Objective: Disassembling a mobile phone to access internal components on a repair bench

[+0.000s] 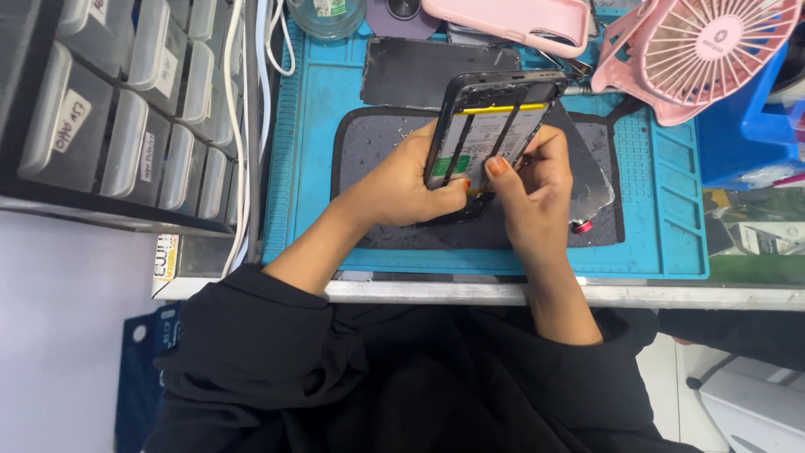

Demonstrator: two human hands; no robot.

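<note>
Both hands meet over the middle of a blue work mat point(314, 134) that covers the surface, and between them they hold an opened phone point(490, 126) with its back cover off, so that the battery and the dark frame show. The phone is raised off the mat and tilted, its top end pointing away from the person and a little to the right. The left hand point(402, 180) grasps the phone along its left edge and lower end, fingers wrapped under it and the thumb lying across the bottom of the battery. The right hand point(532, 180) is curled against the phone's lower right side, its thumb with an orange-painted nail pressed on the battery; whether it also pinches a small tool I cannot tell. Under the hands lies a dark grey pad point(369, 138) set on the mat, and a flat dark panel point(419, 71) lies beyond it, farther from the person. A small red object point(583, 226) sits on the pad just right of the right hand. At the far right stands a pink fan point(704, 50), and beside it lies a pink phone case point(511, 21). To the left a rack of small grey drawers point(109, 126) stands next to white cables point(239, 126).
</note>
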